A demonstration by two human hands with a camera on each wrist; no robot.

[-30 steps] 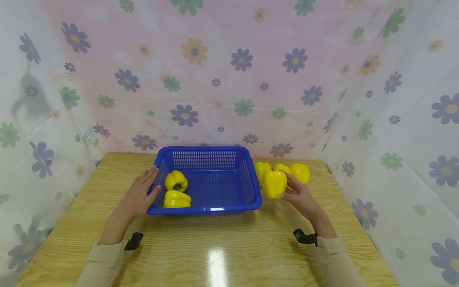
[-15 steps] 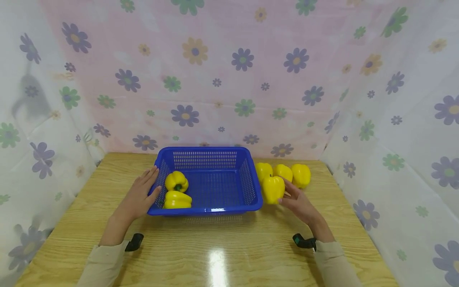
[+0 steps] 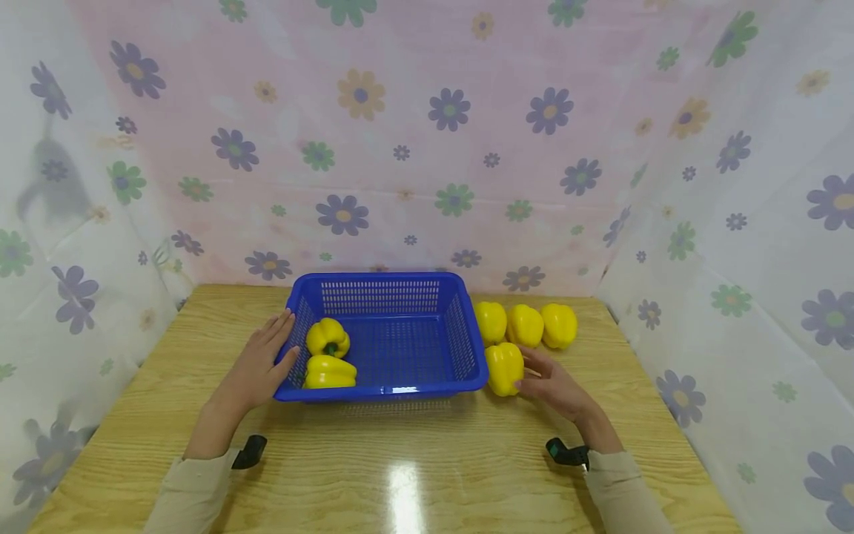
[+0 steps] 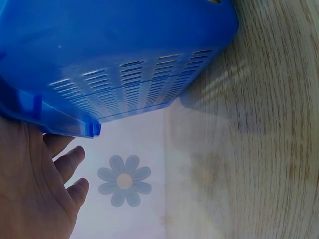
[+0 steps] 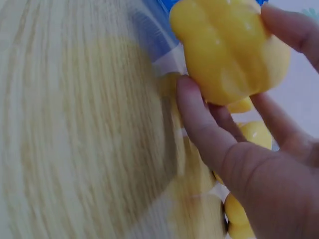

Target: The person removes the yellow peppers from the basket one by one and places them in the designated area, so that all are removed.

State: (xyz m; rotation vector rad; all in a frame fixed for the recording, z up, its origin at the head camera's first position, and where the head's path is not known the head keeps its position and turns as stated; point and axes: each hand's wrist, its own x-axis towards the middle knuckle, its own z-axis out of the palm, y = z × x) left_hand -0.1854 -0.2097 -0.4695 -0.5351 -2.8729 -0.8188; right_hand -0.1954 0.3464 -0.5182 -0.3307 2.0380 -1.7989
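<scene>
My right hand (image 3: pixel 557 386) holds a yellow bell pepper (image 3: pixel 505 368) low beside the right wall of a blue plastic basket (image 3: pixel 400 389). In the right wrist view, thumb and fingers lie around that same pepper (image 5: pixel 229 55), close over the wooden surface. My left hand (image 3: pixel 256 363) rests on the basket's left rim, fingers extended. Seen from the left wrist, the hand (image 4: pixel 35 184) is under the rim's edge, against the slotted wall (image 4: pixel 134 79). Inside the basket, on its left side, are two yellow bell peppers, one behind (image 3: pixel 327 335) and one in front (image 3: pixel 330 372).
Three more yellow bell peppers (image 3: pixel 525 325) stand in a row right of the basket, toward the back of the wooden table (image 3: pixel 373 475). A flowered curtain (image 3: pixel 407 200) closes off the back and both sides.
The right hand has brought its pepper down and toward me, from in front of the row to beside the basket's front right corner. The left hand has stayed on the rim.
</scene>
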